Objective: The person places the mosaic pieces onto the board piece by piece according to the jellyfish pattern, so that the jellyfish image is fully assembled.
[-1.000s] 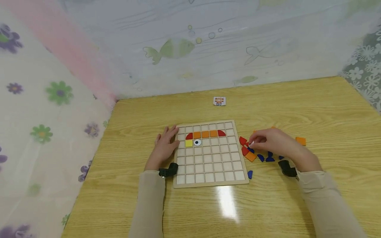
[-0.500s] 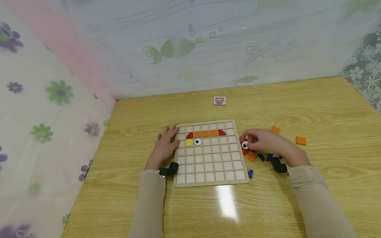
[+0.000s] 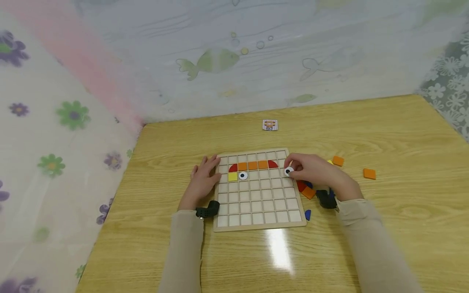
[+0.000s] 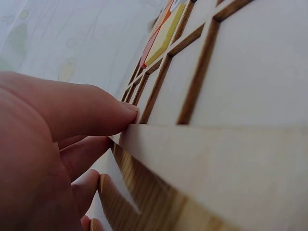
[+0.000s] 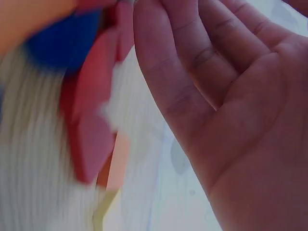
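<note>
My right hand (image 3: 316,171) pinches a white eye disc (image 3: 288,171) with a black centre between thumb and forefinger, over the right rim of a wooden grid board (image 3: 260,228). At the board's left edge, my left hand (image 3: 202,179) rests with fingers spread; the left wrist view shows its thumb (image 4: 113,118) on the frame. Set in the grid are a row of orange squares (image 3: 253,165) between two red rounded pieces (image 3: 272,164), a yellow square (image 3: 232,176) below, and a second eye disc (image 3: 243,176) beside it.
Right of the board lie loose red, blue and orange pieces (image 3: 308,192), partly hidden under my right hand. A blue rounded piece (image 3: 307,215) lies nearer me, and an orange square (image 3: 369,173) farther right. A small patterned card (image 3: 270,125) lies behind the board, towards the wall.
My right hand has moved left from the loose pieces to the board's right rim, carrying the eye disc, which has come into fuller view. The left hand has stayed in place.
</note>
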Tool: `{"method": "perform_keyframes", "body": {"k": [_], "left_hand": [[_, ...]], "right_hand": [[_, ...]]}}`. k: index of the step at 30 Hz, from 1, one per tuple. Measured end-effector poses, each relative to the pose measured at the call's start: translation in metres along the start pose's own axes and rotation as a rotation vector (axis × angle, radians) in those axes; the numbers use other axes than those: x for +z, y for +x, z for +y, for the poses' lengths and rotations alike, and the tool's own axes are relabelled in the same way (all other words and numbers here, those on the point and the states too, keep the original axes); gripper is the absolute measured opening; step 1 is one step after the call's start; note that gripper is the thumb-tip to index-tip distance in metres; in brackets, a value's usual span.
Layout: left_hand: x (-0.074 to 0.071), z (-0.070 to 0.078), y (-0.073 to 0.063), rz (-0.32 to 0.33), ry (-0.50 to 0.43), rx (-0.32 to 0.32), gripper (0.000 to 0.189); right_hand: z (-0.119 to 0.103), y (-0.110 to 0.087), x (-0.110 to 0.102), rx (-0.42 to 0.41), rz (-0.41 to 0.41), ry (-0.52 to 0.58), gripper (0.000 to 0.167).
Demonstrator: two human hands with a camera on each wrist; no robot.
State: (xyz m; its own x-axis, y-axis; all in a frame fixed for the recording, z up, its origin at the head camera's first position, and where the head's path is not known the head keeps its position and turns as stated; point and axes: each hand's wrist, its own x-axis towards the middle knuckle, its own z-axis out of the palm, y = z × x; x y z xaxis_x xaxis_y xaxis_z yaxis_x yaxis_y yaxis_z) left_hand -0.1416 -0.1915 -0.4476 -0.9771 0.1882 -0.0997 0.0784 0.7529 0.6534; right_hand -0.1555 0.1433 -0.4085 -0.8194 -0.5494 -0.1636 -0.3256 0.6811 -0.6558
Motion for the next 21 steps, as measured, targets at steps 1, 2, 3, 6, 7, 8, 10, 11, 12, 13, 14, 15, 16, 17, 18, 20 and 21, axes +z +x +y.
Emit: {"method": "perform_keyframes", "body": {"k": [1, 2, 3, 6, 7, 8, 10, 11, 12, 13, 14, 15, 16, 17, 18, 20, 21], "left_hand": [[0.000, 0.000, 0.000, 0.001, 0.000, 0.002, 0.052], [0.000, 0.000, 0.000, 0.002, -0.001, 0.006, 0.052], [0.001, 0.000, 0.000, 0.004, -0.003, 0.006, 0.052], [0.001, 0.001, 0.000, 0.001, -0.001, 0.010, 0.052], [0.001, 0.001, 0.000, 0.001, -0.001, 0.009, 0.052], [0.000, 0.001, 0.000, 0.001, 0.000, 0.007, 0.052], [0.000, 0.001, -0.001, -0.001, 0.001, 0.005, 0.052], [0.000, 0.001, -0.001, -0.001, 0.002, 0.005, 0.052], [0.000, 0.001, -0.001, -0.001, 0.002, 0.004, 0.052], [0.000, 0.001, -0.001, 0.000, 0.002, 0.002, 0.052], [0.000, 0.002, -0.001, 0.001, 0.002, 0.003, 0.052], [0.000, 0.002, -0.001, 0.000, 0.000, 0.006, 0.052], [0.000, 0.002, -0.002, -0.001, -0.001, 0.010, 0.052], [0.000, 0.002, -0.002, 0.001, -0.003, 0.010, 0.052], [0.000, 0.002, -0.002, 0.001, -0.005, 0.012, 0.052], [0.000, 0.002, -0.002, 0.002, -0.004, 0.010, 0.052], [0.000, 0.002, -0.002, 0.001, -0.003, 0.007, 0.052]], "right_hand": [[-0.002, 0.002, 0.001, 0.008, 0.007, -0.002, 0.017], [-0.004, 0.004, 0.002, 0.014, 0.015, -0.008, 0.017], [-0.007, 0.007, 0.003, 0.021, 0.021, -0.010, 0.017], [-0.013, 0.013, 0.006, 0.034, 0.038, -0.004, 0.017], [-0.014, 0.016, 0.007, 0.040, 0.044, 0.001, 0.017], [-0.016, 0.017, 0.008, 0.041, 0.047, 0.007, 0.016], [-0.018, 0.021, 0.011, 0.038, 0.051, 0.022, 0.015], [-0.020, 0.023, 0.012, 0.038, 0.054, 0.022, 0.014], [-0.021, 0.024, 0.013, 0.038, 0.057, 0.019, 0.014], [-0.022, 0.025, 0.014, 0.039, 0.060, 0.018, 0.014], [-0.023, 0.027, 0.016, 0.038, 0.062, 0.016, 0.014], [-0.024, 0.028, 0.017, 0.038, 0.068, 0.008, 0.014], [-0.025, 0.028, 0.018, 0.040, 0.076, -0.002, 0.014], [-0.025, 0.029, 0.019, 0.041, 0.085, -0.011, 0.014], [-0.026, 0.030, 0.020, 0.037, 0.095, -0.019, 0.014], [-0.027, 0.032, 0.023, 0.024, 0.112, -0.029, 0.013], [-0.028, 0.033, 0.025, 0.017, 0.120, -0.034, 0.012]]}}
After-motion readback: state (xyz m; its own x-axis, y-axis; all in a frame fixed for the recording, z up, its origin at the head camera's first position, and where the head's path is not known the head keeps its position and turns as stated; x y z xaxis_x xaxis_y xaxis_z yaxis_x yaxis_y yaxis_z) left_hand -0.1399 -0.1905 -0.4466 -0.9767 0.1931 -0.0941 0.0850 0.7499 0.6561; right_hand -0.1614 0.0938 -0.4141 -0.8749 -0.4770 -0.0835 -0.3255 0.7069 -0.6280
